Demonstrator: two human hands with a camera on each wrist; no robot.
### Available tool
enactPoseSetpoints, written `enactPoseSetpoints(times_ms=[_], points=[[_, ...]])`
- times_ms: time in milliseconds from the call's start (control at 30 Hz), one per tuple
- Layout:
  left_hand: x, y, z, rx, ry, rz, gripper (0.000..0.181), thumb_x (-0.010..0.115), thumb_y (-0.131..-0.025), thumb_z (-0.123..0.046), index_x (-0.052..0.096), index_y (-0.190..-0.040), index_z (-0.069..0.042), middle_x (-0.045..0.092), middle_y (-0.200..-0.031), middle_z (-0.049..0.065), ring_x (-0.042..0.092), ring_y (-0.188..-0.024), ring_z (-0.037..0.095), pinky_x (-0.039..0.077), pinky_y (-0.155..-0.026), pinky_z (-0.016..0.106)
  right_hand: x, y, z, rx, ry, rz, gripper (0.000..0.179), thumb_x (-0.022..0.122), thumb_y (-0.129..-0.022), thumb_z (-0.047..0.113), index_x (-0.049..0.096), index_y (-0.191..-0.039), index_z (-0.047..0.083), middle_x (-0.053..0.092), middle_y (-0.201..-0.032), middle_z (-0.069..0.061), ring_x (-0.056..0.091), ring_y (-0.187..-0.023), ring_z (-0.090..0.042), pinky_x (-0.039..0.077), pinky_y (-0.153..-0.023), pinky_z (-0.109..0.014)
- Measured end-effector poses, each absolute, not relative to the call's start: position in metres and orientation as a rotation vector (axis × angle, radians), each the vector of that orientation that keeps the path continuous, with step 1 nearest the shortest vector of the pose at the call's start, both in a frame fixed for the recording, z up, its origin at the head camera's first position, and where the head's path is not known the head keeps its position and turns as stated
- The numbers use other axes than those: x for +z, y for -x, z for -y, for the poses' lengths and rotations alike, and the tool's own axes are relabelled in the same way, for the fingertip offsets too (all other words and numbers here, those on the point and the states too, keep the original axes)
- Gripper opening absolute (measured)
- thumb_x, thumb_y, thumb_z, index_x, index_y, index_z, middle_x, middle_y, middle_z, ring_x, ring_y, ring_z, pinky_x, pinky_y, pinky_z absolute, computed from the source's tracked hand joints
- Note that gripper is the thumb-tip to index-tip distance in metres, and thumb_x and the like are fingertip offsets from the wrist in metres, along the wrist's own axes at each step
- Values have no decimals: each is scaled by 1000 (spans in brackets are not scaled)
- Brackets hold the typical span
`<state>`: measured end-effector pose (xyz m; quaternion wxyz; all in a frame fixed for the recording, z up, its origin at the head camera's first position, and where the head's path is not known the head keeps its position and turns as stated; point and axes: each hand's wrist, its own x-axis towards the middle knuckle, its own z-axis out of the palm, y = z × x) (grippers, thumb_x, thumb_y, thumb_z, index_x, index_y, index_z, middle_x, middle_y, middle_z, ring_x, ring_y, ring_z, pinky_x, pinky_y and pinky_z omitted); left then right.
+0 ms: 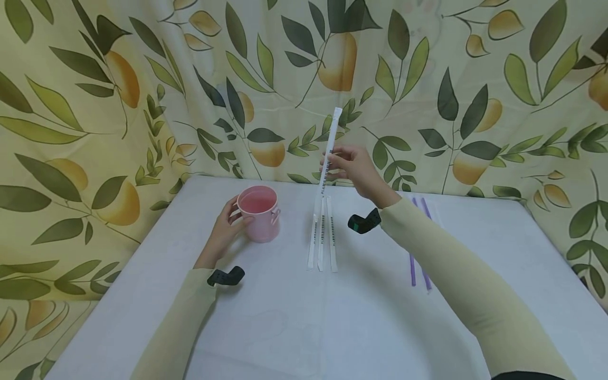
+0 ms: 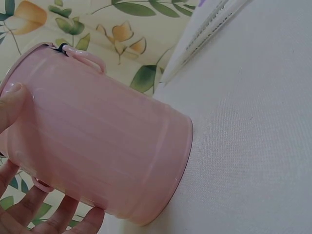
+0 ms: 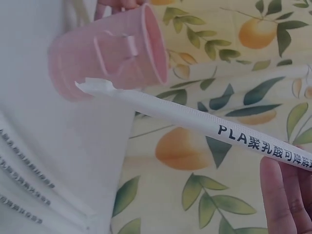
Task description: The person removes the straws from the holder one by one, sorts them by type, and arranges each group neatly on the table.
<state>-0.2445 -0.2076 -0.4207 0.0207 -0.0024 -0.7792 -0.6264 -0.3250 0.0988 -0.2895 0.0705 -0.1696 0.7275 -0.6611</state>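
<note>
A small pink bucket point(image 1: 263, 224) with side handles stands upright on the white table, and my left hand point(image 1: 225, 232) holds it round its left side. In the left wrist view the thumb lies on the bucket point(image 2: 102, 131) near the rim, with fingers curled at the opposite side. My right hand point(image 1: 353, 169) pinches a paper-wrapped straw point(image 1: 331, 134) raised nearly upright above the table. Printed letters run along this wrapped straw point(image 3: 195, 124) in the right wrist view. Below it, several more wrapped straws point(image 1: 321, 237) lie side by side on the table.
Purple straws point(image 1: 412, 269) lie on the table to the right, partly hidden by my right forearm. A white cloth covers the table point(image 1: 266, 327). Behind it hangs a curtain point(image 1: 304, 74) patterned with leaves and orange fruit.
</note>
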Motion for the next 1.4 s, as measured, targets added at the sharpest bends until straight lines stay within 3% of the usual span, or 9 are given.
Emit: enactPoseSetpoints(times_ms=[233, 500, 867, 1200, 1400], points=[[-421, 245, 207, -1935, -5, 2425, 76, 65, -88, -19, 21, -149, -18, 29, -152, 14, 34, -137, 36, 36, -112, 49, -308, 316, -118, -1823, 460, -2237, 33, 54, -95, 13, 53, -122, -7, 68, -88, 5, 67, -79, -10, 61, -71, -29], [-421, 245, 207, -1944, -5, 2410, 75, 65, -88, -17, 21, -149, -17, 28, -151, 15, 33, -137, 36, 35, -112, 50, -334, 312, -137, -1611, 354, -2304, 34, 49, -97, 15, 51, -126, -3, 59, -118, -23, 66, -83, -10, 60, -76, -31], [-420, 246, 207, -1973, -20, 2406, 75, 65, -88, -18, 21, -149, -17, 28, -151, 14, 32, -138, 35, 35, -112, 49, -372, 319, -151, -1514, 203, -2269, 37, 48, -98, 14, 48, -129, -6, 50, -133, -26, 63, -88, -14, 59, -80, -31], [-415, 243, 205, -1975, -14, 2419, 77, 65, -88, -17, 20, -150, -16, 27, -152, 15, 32, -138, 37, 34, -113, 51, -400, 326, -153, -1444, 130, -2285, 38, 49, -98, 15, 50, -129, -7, 54, -125, -24, 61, -91, -17, 58, -84, -31], [-415, 242, 205, -1975, -10, 2414, 76, 65, -88, -17, 20, -150, -16, 27, -152, 15, 32, -138, 37, 34, -112, 50, -414, 333, -152, -1460, 69, -2277, 37, 53, -95, 14, 52, -125, -8, 64, -95, -9, 61, -75, -10, 59, -72, -24]])
